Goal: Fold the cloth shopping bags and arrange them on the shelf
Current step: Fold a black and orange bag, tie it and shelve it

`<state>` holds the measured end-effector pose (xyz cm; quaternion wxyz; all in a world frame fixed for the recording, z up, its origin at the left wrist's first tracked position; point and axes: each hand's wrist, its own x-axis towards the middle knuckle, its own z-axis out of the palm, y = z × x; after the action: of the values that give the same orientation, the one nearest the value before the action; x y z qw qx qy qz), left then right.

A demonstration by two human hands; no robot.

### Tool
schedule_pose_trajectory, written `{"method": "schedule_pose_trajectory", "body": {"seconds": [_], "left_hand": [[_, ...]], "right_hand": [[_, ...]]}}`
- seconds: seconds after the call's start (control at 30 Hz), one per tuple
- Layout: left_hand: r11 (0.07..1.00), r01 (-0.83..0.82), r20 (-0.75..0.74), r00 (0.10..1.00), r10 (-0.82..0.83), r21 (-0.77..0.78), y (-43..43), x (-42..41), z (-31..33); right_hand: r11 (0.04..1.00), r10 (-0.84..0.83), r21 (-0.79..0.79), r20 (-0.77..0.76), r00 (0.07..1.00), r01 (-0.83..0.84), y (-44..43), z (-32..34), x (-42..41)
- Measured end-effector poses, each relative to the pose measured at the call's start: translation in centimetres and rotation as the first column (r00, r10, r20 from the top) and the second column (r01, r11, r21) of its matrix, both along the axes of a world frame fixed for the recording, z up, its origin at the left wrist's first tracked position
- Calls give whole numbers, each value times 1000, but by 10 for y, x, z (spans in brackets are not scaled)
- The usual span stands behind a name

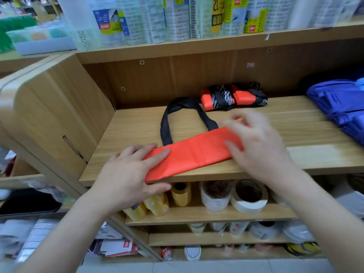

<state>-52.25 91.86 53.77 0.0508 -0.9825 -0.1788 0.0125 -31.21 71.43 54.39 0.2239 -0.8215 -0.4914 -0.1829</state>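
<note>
The left hand (126, 174) presses orange bag (193, 154); right hand (260, 146) perhaps pinches.

Big light wood-grain laminate shelving unit (275, 123) here, boards stacked one above another, with a rounded-corner wooden side panel (49, 107) on the left and round screw heads (141, 62) dotted over its back board. Pale grey floor (197, 267) peeks in at the very bottom. Lighting's bright and even, pretty soft shadows.
</note>
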Motion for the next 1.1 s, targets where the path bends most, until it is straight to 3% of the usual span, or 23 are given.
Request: {"method": "schedule_pose_trajectory", "body": {"seconds": [0.07, 0.17, 0.3, 0.37, 0.43, 0.5, 0.57, 0.6, 0.7, 0.83, 0.97, 1.1], "left_hand": [[995, -3, -6, 1000, 3, 95, -11, -5, -2], [995, -33, 34, 999, 30, 91, -22, -16, -2], [998, 53, 231, 972, -46, -22, -25, -38, 14], [976, 128, 474, 880, -30, -176, -24, -48, 27], [889, 274, 687, 724, 59, -366, -22, -50, 35], [742, 390, 732, 653, 194, -545, -24, -40, 40], [655, 356, 656, 697, 290, -667, -25, -22, 36], [659, 301, 601, 745, 288, -689, -26, -11, 29], [776, 152, 523, 814, 254, -613, -36, 13, 7], [814, 35, 482, 820, 308, -580, -40, 29, -5], [881, -24, 449, 854, 264, -473, -45, 36, -3], [979, -90, 503, 847, 170, -181, -48, 35, -1]], "right_hand": [[961, 185, -188, -109, 977, -203, 11, -8, -29], [905, 226, -351, -77, 971, -239, 20, -28, -52], [969, 164, -169, -112, 980, -182, 26, -33, -59], [986, 153, -53, -122, 981, -161, 30, -35, -62], [979, 202, 65, -217, 955, -193, 31, -34, -63], [949, 297, 209, -357, 886, -234, 30, -32, -64], [919, 362, 333, -503, 785, -211, 30, -31, -65], [908, 387, 373, -565, 728, -193, 30, -31, -64], [899, 405, 403, -611, 680, -174, 29, -29, -64], [874, 428, 476, -662, 616, -95, 31, -23, -58], [923, 265, 385, -632, 729, -1, 41, -17, -45], [977, 18, 195, -489, 872, 89, 42, -17, -40]]}}
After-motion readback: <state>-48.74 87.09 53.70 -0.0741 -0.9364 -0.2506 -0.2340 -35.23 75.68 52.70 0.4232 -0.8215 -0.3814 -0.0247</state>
